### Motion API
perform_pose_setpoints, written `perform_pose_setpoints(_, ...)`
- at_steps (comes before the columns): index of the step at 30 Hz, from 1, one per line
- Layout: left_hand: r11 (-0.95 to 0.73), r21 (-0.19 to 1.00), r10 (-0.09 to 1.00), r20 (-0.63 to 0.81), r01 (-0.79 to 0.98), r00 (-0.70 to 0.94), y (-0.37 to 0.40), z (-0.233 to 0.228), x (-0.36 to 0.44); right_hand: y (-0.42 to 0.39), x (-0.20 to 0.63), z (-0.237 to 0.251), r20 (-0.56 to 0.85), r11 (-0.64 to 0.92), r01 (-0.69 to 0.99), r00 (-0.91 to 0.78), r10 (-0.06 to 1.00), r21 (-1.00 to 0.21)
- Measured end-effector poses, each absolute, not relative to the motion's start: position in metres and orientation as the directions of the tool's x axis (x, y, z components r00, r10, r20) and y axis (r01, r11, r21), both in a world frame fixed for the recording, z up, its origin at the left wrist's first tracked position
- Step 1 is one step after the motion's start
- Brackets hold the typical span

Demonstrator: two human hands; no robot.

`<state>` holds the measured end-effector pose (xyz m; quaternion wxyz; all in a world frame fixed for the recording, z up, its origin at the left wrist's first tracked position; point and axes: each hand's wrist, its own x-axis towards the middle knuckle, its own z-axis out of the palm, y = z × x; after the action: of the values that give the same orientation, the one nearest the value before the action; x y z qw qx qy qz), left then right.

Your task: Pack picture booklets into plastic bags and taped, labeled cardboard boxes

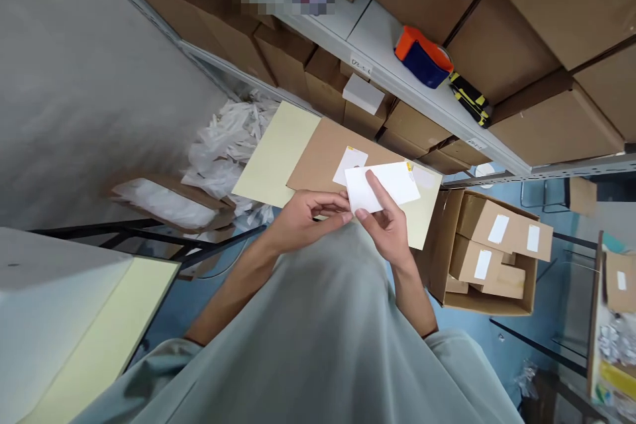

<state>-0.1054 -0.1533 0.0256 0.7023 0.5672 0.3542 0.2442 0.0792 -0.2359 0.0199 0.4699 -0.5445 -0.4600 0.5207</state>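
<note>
My right hand (385, 228) grips a flat white card (382, 189) with a small yellow mark at one corner; the thumb lies across its face and the other fingers are partly hidden. At the card's lower left corner, the fingertips and thumb of my left hand (313, 215) come close together. Whether they pinch the card's edge or something small cannot be made out. Beneath the hands, a brown cardboard sheet (313, 162) lies on a pale yellow tabletop (271, 146). On the sheet is a similar white piece (350, 162) with a yellow mark, partly covered by the held card.
Shelves of brown boxes (521, 33) rise ahead, with an orange and blue roll (424, 56) and a yellow-black tool (470, 99) on a ledge. An open carton (497, 308) holding labelled boxes stands right. Crumpled white plastic (218, 146) piles up left.
</note>
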Motion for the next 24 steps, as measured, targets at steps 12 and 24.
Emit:
perform_pose_setpoints(12, 0.097, 0.995, 0.772, -0.058, -0.027, 0.633, -0.129, 0.040, -0.187, -0.220, -0.015, 0.038, 0.018, 0.005, 0.185, 0.067, 0.998, -0.983)
perform_pose_setpoints(24, 0.045, 0.999, 0.782, -0.033, -0.004, 0.622, -0.115, 0.035, -0.216, -0.234, -0.054, 0.057, 0.121, -0.106, 0.514, 0.389, 0.913, -0.851)
